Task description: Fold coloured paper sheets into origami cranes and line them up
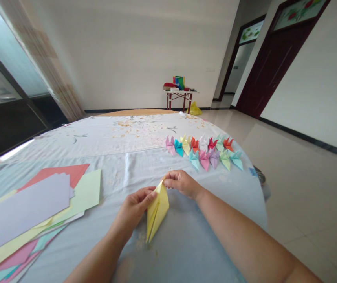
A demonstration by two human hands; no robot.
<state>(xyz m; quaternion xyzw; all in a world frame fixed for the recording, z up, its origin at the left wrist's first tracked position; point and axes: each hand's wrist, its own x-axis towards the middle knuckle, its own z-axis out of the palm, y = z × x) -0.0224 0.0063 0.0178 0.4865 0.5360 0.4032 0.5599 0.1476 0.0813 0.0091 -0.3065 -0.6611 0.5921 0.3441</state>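
- At 9 o'clock, counting from the folded piece before you, lies a loose stack of coloured sheets (87,192), a lavender sheet (30,210) uppermost. It sits well apart from your fingers, probably so that the flat paper keeps out of your working space while remaining within reach.
- Your left hand (139,202) grips the folded piece at its 10 o'clock edge, thumb on the near face; the fingers behind are partly hidden. This pinch seems meant to steady the body and keep the layers together.
- The yellow folded paper (159,210) is between your hands over the pale tablecloth (127,157), its narrow end towards 12 and its split points towards 7. Tilted this way, it offers you the slit between the two points; whether those points touch the cloth, you cannot tell from here.
- Your right hand (183,182), at 1 o'clock, is closed in a fingertip pinch on the narrow tip. So fine a grip suits so small a corner.
- Just past 12, well beyond the tablecloth, a small table (183,92) carries a bright bag (179,82).
- Between 1 and 2 o'clock stand folded paper figures (204,158) in two rows, likely grouped there to be clear of your forearm.
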